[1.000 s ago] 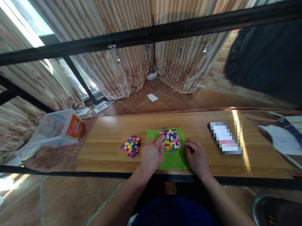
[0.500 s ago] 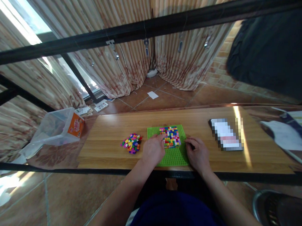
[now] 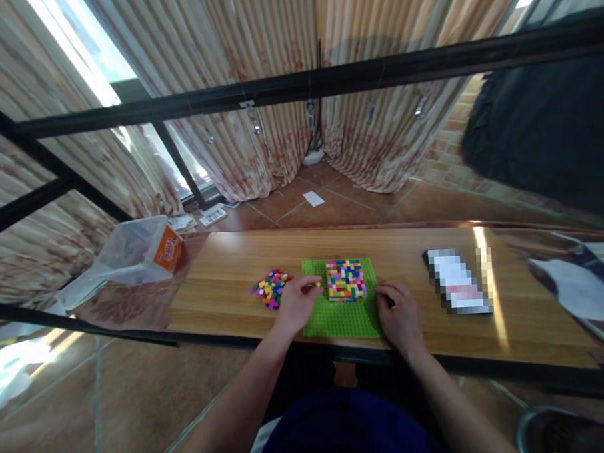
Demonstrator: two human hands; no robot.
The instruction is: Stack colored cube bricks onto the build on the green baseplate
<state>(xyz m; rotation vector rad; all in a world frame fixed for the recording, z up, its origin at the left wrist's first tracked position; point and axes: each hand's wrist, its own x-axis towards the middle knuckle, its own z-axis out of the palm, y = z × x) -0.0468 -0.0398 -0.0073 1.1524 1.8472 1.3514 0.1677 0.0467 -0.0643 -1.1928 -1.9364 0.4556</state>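
Note:
A block built of many small coloured bricks [image 3: 345, 280] stands on a green baseplate [image 3: 342, 323]. Just left of the block, my left hand [image 3: 296, 305] is closed, its thumb and forefinger pinching a tiny yellow brick [image 3: 318, 284]. A pile of loose bricks [image 3: 271, 289] lies to the left of that hand, partly behind it. My right hand [image 3: 400, 313] rests at the baseplate's right edge with fingers curled and the fingertips together. Whatever it may hold is too small to see.
A wooden table [image 3: 224, 270] bears all this. On its right lies a phone [image 3: 457, 283] with a blurred screen. A clear plastic box [image 3: 133, 250] with an orange label stands beyond the left end. A black metal bar [image 3: 286, 87] crosses in front of the curtains.
My left hand has drawn back left from the block's top, uncovering its left side, and a yellow brick now shows at its fingertips. The right hand stays by the baseplate. The view has shifted slightly.

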